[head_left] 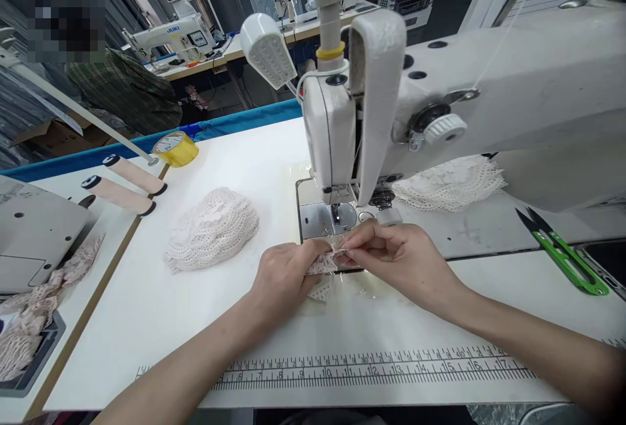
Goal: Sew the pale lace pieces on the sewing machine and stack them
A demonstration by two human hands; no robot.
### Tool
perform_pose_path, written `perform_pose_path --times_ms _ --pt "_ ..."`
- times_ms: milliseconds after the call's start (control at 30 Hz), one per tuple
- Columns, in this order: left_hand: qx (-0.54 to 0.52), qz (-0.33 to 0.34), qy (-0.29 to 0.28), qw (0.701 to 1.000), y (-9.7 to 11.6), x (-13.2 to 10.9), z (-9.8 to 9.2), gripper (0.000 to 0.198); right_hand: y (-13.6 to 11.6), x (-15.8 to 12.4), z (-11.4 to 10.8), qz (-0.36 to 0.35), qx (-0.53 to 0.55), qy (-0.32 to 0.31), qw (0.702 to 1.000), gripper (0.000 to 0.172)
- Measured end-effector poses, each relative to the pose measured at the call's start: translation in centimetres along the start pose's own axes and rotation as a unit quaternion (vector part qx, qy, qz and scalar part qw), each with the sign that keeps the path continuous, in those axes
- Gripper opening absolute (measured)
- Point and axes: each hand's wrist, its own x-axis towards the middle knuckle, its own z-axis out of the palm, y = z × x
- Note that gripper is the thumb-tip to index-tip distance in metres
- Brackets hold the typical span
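Note:
My left hand (283, 276) and my right hand (394, 257) meet just in front of the needle plate (317, 218) of a white sewing machine (489, 99). Both pinch one small piece of pale pink lace (323, 263), fingers closed on it. The lace lies on the white table (205, 321), partly hidden under my fingers. A pile of the same pink lace pieces (212, 229) sits to the left of my left hand. A second pile of white lace (447, 184) lies behind the machine's arm, to the right.
Green thread snips (562, 252) lie at the right. A yellow tape roll (175, 148) and two pink thread cones (128, 184) are at the back left. A printed ruler (372, 367) runs along the table's front edge. More lace fills a tray (24, 340) far left.

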Motion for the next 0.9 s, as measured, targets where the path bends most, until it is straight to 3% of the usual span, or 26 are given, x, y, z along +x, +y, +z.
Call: perform_pose_path --times_ms 167,367,900 --pt "0.006 0.046 0.013 0.999 0.19 0.3 -0.06 0.011 -0.29 -0.03 -0.11 -0.078 -0.103 -0.02 0.991 0.008" --pt "0.029 0.089 0.027 0.995 0.41 0.5 0.06 0.018 -0.07 -0.31 -0.3 -0.223 -0.228 -0.003 0.948 0.016" --pt "0.034 0.086 0.041 0.995 0.08 0.19 0.34 0.018 0.36 0.03 -0.34 -0.235 -0.207 -0.006 0.95 0.014"
